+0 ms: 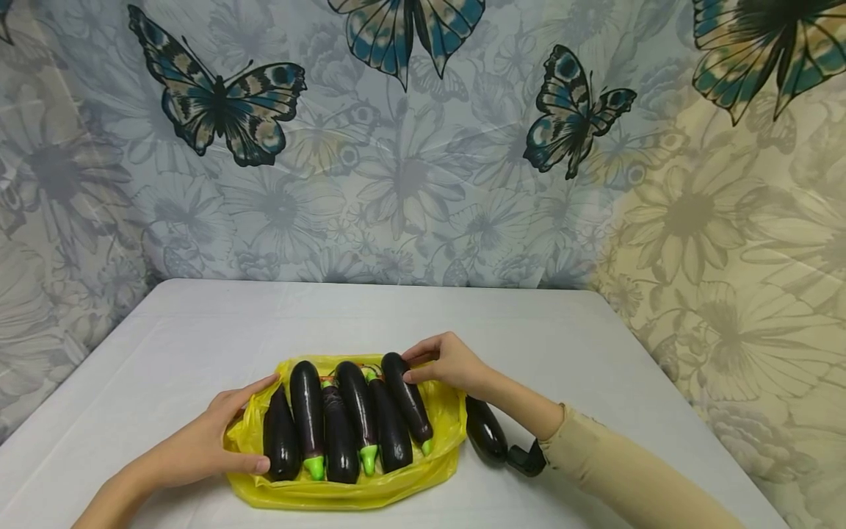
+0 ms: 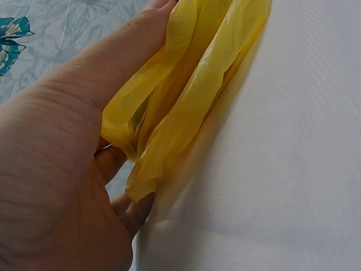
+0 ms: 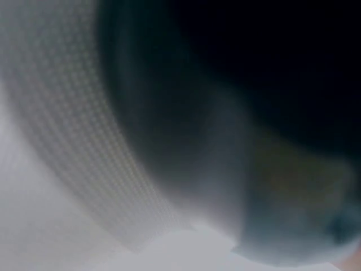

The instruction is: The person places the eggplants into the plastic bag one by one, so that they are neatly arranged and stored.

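Observation:
Several glossy dark eggplants (image 1: 357,411) lie side by side in a yellow plastic bag (image 1: 344,499) with a rolled-down rim. Some have their green stem ends toward me, others away. My left hand (image 1: 214,433) holds the bag's left side, thumb at the front and fingers toward the back. In the left wrist view, its thumb and fingers are round the folded yellow plastic (image 2: 186,113). With thumb and fingers, my right hand (image 1: 449,364) grips the far end of the rightmost eggplant (image 1: 406,397). Dark, blurred shapes fill most of the right wrist view.
Outside the bag on the right, another eggplant (image 1: 485,430) lies on the white table (image 1: 529,330), partly behind my right forearm. A small black object (image 1: 526,459) is by my right sleeve cuff. Butterfly-patterned cloth (image 1: 410,184) hangs behind the table.

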Action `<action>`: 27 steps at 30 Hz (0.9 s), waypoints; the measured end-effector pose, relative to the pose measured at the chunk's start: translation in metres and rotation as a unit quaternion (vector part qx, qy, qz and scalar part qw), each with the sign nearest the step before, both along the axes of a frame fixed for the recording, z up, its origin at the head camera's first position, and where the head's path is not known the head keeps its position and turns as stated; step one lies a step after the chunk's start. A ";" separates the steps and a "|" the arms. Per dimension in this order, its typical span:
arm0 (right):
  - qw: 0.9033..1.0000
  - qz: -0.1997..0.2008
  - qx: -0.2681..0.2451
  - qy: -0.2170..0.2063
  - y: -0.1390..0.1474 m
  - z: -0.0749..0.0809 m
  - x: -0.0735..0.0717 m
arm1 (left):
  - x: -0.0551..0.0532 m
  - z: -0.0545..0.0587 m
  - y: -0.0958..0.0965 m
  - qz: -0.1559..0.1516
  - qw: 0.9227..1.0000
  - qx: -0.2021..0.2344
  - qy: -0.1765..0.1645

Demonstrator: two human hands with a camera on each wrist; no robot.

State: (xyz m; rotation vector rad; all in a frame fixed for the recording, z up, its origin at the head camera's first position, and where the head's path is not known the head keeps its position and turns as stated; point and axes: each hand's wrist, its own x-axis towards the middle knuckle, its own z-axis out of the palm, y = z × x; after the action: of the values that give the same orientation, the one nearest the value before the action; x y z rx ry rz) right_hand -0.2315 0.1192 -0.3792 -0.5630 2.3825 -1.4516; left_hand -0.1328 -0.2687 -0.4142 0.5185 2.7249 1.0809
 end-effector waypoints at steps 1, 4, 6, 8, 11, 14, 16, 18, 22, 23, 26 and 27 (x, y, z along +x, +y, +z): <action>1.000 0.000 -0.002 -0.001 0.000 0.000 0.000 | 0.000 0.000 0.000 0.000 1.000 0.000 -0.001; 1.000 0.003 -0.010 -0.003 -0.001 -0.001 0.000 | 0.000 0.000 -0.001 0.000 1.000 0.002 -0.003; 1.000 0.005 -0.015 -0.004 0.000 -0.002 0.000 | 0.000 -0.001 -0.001 0.002 1.000 0.000 -0.005; 1.000 0.006 -0.018 -0.003 0.000 -0.002 0.000 | 0.000 -0.001 -0.001 0.004 1.000 -0.001 -0.007; 1.000 0.003 -0.019 -0.004 0.001 -0.002 0.000 | 0.001 0.000 0.000 0.004 1.000 -0.002 -0.007; 1.000 0.000 -0.022 -0.004 0.002 -0.002 0.000 | 0.001 0.001 0.001 0.002 1.000 0.000 -0.006; 1.000 0.001 -0.028 -0.006 0.002 -0.003 0.000 | 0.001 0.001 0.000 0.000 1.000 0.001 -0.002; 0.999 0.002 -0.034 -0.008 0.002 -0.004 0.000 | 0.001 0.001 0.000 -0.001 1.000 0.003 -0.002; 0.999 0.003 -0.039 -0.008 0.002 -0.005 0.000 | 0.001 0.001 0.000 -0.004 1.000 0.007 0.000; 0.999 0.001 -0.038 -0.008 0.002 -0.005 0.000 | 0.001 0.001 0.000 -0.003 1.000 0.008 -0.001; 0.999 -0.005 -0.039 -0.009 0.003 -0.004 0.001 | 0.001 0.002 0.000 -0.008 1.000 0.009 0.003; 0.999 -0.010 -0.041 -0.011 0.005 -0.003 0.002 | 0.001 0.002 0.001 -0.009 1.000 0.010 0.004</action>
State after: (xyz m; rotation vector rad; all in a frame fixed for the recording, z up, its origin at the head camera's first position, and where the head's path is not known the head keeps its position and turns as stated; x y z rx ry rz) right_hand -0.2293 0.1240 -0.3824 -0.5423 2.3264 -1.5616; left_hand -0.1319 -0.2682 -0.4118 0.5502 2.7135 1.1043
